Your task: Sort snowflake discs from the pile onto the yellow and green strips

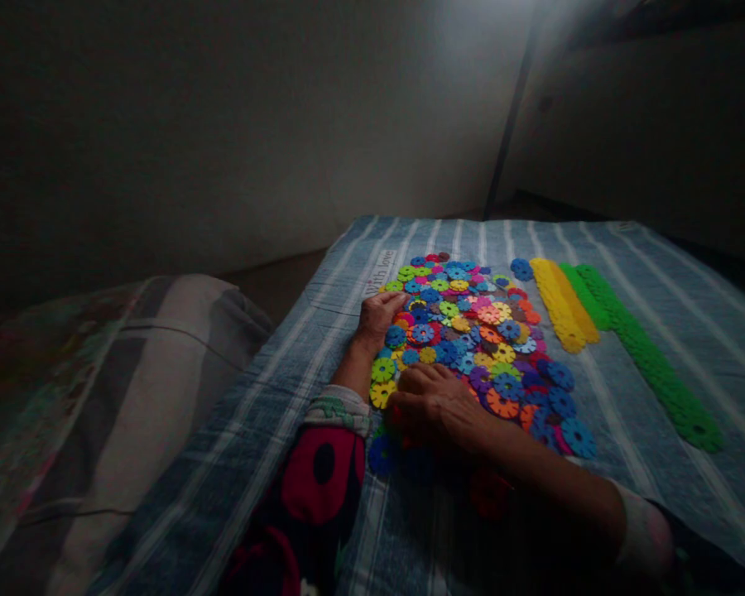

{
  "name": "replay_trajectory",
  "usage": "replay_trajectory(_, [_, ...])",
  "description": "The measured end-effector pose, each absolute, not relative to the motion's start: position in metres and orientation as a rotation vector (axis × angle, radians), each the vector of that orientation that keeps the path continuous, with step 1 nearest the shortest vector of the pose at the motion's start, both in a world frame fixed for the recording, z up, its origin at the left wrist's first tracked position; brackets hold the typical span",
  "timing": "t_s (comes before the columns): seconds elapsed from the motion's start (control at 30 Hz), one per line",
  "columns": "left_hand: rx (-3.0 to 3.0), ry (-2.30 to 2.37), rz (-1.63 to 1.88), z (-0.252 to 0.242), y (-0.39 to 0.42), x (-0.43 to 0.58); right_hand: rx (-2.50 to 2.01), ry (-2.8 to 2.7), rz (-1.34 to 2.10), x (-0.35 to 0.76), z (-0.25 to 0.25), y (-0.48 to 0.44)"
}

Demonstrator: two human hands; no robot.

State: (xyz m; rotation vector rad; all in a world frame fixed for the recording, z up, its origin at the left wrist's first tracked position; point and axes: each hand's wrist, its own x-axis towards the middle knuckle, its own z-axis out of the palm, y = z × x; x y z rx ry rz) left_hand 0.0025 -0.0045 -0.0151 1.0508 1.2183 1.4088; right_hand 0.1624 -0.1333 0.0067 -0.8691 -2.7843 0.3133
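A wide pile of flat, notched plastic disc pieces (453,352) in many colours lies on a blue striped cloth. At the pile's left edge rests my left hand (380,319), its fingers stretched out over the nearest discs. Closer to me, my right hand (438,401) reaches across from the right with its fingers curled down onto the pile. Its fingertips are hidden, so what they grip cannot be made out. A yellow-green disc (382,369) and a yellow disc (383,394) lie between the two hands. Below the right hand is a blue disc (383,455).
Right of the pile lie overlapping rows of yellow discs (559,302) and green discs (651,356), with a few blue discs (521,269) beside them. The striped cloth (273,397) covers a raised surface. A grey-striped covered surface (180,356) stands at the left, and a wall rises behind.
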Motion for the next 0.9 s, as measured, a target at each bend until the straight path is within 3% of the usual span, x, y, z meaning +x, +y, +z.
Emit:
replay_trajectory(0.27, [1.089, 1.178, 1.401, -0.016, -0.004, 0.003, -1.079, -2.694, 0.162, 0.188, 0.006, -0.128])
replay_trajectory(0.5, [1.129, 1.235, 1.407, -0.019, -0.001, 0.002, -0.854, -2.776, 0.206, 0.153, 0.000, -0.151])
replay_trajectory(0.9, [1.199, 1.345, 1.367, -0.007, 0.006, -0.003, -0.899, -2.741, 0.189, 0.131, -0.004, -0.149])
